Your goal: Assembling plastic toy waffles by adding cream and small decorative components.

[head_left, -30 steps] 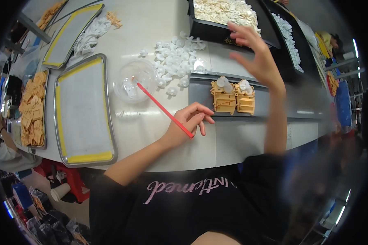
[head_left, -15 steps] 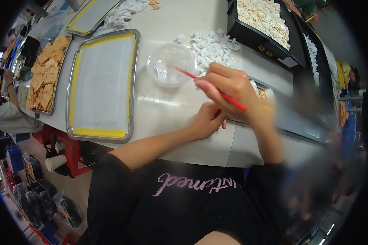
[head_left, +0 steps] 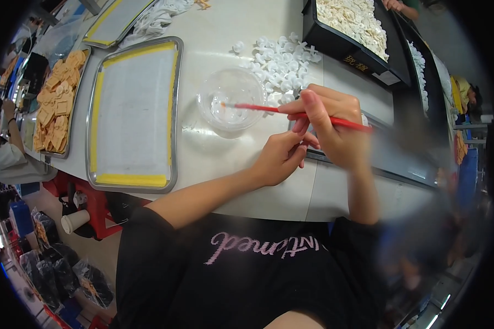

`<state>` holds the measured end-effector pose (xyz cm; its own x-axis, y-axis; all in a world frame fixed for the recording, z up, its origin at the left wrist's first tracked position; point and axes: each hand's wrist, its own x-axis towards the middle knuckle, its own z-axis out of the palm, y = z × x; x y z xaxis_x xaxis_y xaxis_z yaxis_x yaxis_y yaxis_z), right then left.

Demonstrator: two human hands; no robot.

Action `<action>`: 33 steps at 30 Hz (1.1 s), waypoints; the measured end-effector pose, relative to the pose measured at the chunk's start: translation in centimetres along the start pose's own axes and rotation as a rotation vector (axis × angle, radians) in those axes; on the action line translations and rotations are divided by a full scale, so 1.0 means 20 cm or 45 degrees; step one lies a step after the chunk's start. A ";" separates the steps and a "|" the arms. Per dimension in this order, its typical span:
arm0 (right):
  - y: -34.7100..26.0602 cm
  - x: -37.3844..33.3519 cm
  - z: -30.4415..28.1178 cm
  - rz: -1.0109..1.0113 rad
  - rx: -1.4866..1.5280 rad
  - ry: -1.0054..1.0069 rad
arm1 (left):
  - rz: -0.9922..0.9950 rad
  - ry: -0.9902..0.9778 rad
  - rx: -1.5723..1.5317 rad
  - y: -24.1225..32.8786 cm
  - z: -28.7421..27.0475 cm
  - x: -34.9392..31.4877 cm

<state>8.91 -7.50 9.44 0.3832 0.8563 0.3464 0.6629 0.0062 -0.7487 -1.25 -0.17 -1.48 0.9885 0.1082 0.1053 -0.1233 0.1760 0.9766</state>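
Note:
My right hand [head_left: 332,123] is closed on a slim red paintbrush [head_left: 335,120], held almost level. Its tip points left, over the round clear plastic tub [head_left: 209,118], which has what looks like clear liquid at the bottom. Whether the bristles touch the inside, I cannot tell. Just below, my left hand [head_left: 282,158] has its fingers curled together close beside the right hand. What those fingers hold, if anything, is hidden. Behind the tub lies a loose heap of small white plastic-looking pieces [head_left: 285,63], with one single piece [head_left: 237,47] apart from it.
Left of the tub lies a paper-lined metal tray [head_left: 134,115] with yellow taped edges; beyond it, a tray of tan pieces [head_left: 57,104]. A black bin of cream pieces [head_left: 351,27] stands back right. A long grey tray [head_left: 403,164] runs behind my right hand. Other people work nearby.
The tub has shifted slightly towards me. My right hand has turned, bringing the brush from a slant to nearly level, its tip lower and further left. My left hand stays near the same spot.

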 end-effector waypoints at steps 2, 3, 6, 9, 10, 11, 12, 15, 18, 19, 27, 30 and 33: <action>0.01 -0.04 -0.01 0.174 0.146 0.262 | 0.159 -0.031 0.418 0.00 -0.01 0.00; 0.03 -0.07 -0.02 0.289 0.309 0.386 | 0.157 -0.045 0.414 -0.01 0.00 0.01; 0.06 -0.16 -0.07 0.599 0.690 0.750 | 0.560 -0.054 0.577 -0.02 0.01 0.01; 0.14 -0.36 -0.13 0.671 0.777 0.994 | 0.568 -0.169 0.700 0.00 0.02 0.01; 0.17 -0.44 -0.15 0.698 0.781 1.136 | 0.610 -0.190 0.744 0.00 0.03 0.01; 0.19 -0.52 -0.17 0.702 0.810 1.226 | 0.653 -0.212 0.784 0.00 0.04 0.02; 0.20 -0.59 -0.19 0.711 0.807 1.246 | 0.648 -0.233 0.777 0.00 0.04 0.02; 0.10 -0.60 -0.18 0.769 0.826 2.055 | 0.652 -0.347 0.966 -0.02 0.02 0.01; 0.13 -0.89 -0.23 0.785 0.536 1.891 | 0.667 -0.364 1.150 -0.01 0.04 0.01; 0.12 -0.93 -0.22 0.791 0.397 1.910 | 0.659 -0.415 1.198 -0.02 0.04 0.01; 0.13 -0.97 -0.09 0.714 -0.056 1.607 | 0.543 -0.462 1.289 -0.04 0.08 0.01; 0.10 -1.00 -0.10 0.689 -0.106 1.460 | 0.530 -0.464 1.286 -0.04 0.08 0.01; 0.05 -1.03 -0.13 0.625 -0.138 1.361 | 0.522 -0.468 1.283 -0.04 0.08 0.02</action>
<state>3.35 -26.59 3.07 0.9220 -0.1126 0.3705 0.3259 -0.2913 -0.8994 -0.71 -1.86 -1.91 0.8762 -0.3450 0.3365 -0.4800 -0.6872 0.5453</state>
